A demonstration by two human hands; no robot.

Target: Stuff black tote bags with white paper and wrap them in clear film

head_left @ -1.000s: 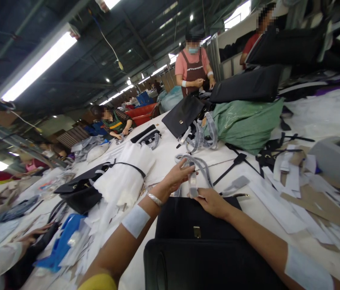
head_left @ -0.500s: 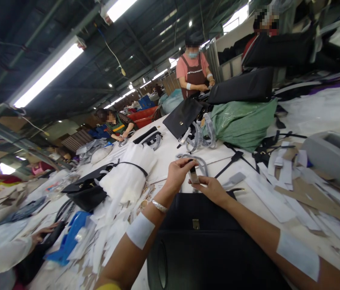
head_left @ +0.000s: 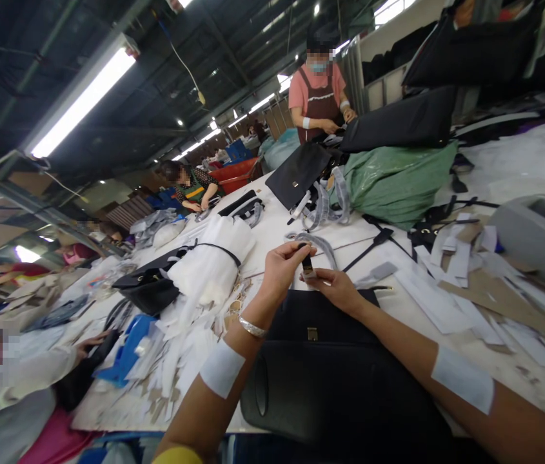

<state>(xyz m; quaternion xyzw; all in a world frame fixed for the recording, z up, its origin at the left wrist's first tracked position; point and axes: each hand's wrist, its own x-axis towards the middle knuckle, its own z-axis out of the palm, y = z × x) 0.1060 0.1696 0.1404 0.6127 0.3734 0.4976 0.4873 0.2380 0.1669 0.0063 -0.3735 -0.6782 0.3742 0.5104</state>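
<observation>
Inside the white counter's near edge, our hands pinch a slim black strap, likely pliable, best held at its ends.

Bag is black, clasp gold, strap black. Tabletop white. Bundle white, plastic sheet green, bin red. Apron brown; sleeve dark, pale-dotted.
</observation>
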